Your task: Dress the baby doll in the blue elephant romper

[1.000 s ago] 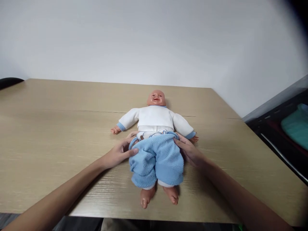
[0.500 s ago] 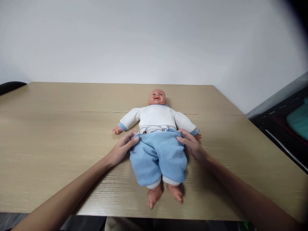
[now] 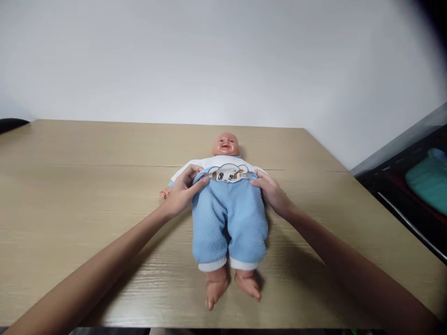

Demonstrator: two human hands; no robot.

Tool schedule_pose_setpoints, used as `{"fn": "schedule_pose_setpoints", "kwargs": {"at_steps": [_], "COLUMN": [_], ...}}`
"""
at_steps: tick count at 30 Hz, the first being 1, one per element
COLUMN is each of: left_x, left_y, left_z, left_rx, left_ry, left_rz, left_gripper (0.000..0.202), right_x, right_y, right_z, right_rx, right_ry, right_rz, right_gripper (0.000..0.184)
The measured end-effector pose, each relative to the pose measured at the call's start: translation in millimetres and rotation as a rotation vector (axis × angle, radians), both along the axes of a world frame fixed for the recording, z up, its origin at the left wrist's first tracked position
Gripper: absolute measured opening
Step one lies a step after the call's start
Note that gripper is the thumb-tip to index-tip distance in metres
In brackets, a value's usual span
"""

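Observation:
A baby doll lies on its back, its head toward the wall and bare feet toward me. It wears a white top and light blue fleece pants with white cuffs. An animal-face patch shows at the waist. My left hand pinches the waistband at the doll's hip on the left side. On the right side, my right hand grips the waistband between thumb and fingers. The doll's arm on the right is mostly hidden behind my right hand.
The doll rests on a light wooden table with a seam across it. A pale wall rises behind. At the right stands a dark piece of furniture with a teal cloth in it. A black rounded edge shows at far left.
Both hands have moved up toward the doll's chest, drawing the waistband higher. More of the animal-face patch shows, the white top is more covered, and the pant legs hang straighter.

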State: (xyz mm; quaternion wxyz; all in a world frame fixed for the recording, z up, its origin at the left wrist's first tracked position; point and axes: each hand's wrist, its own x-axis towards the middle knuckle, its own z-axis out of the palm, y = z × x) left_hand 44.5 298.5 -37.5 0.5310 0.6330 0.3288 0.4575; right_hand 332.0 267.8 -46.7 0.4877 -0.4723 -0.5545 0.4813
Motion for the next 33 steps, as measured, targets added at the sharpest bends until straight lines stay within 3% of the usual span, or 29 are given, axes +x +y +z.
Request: {"fn": "schedule_pose_setpoints", "kwargs": {"at_steps": [5,10,13,15,18,21,23,25,28,33], "left_x": [-8,-38,-52,-53,-41,-28,-26,-31,-46,-66], "left_y": [10,21,26,25,18,12,11,13,20,32], "left_z": [-19.5,-22.5,-17.4,-17.6,-27.1,-38.8,-40.1,-34.5,-20.6,-11.1], "left_rx": [-0.056,-0.007,0.041,0.031,-0.087,-0.255,-0.284,-0.217,-0.083,0.025], "left_ry": [0.023,0.28,0.402,0.382,0.209,-0.027,-0.049,0.085,0.303,0.416], "left_rz": [0.004,-0.13,-0.253,-0.269,-0.168,-0.083,-0.083,-0.094,-0.155,-0.317], "left_gripper": [0.044,0.046,0.038,0.033,0.03,0.033,0.036,0.033,0.03,0.029], "right_x": [9,14,10,3,-9,-18,-18,-13,9,43], "right_y": [1,-9,-10,-12,-17,-21,-20,-16,-10,-13], "right_z": [-30.4,-32.0,-27.8,-28.3,-33.0,-35.7,-34.4,-30.9,-23.2,-11.2], "right_rx": [0.001,0.061,-0.075,-0.19,-0.303,-0.333,-0.276,-0.22,-0.215,-0.102], "right_ry": [-0.15,-0.224,0.015,0.262,0.474,0.497,0.473,0.404,0.226,-0.164], "right_rz": [-0.038,0.002,0.032,0.02,-0.033,-0.024,-0.006,0.043,0.166,0.338], "right_gripper": [0.031,0.032,0.029,0.035,0.04,0.039,0.039,0.04,0.041,0.024]}}
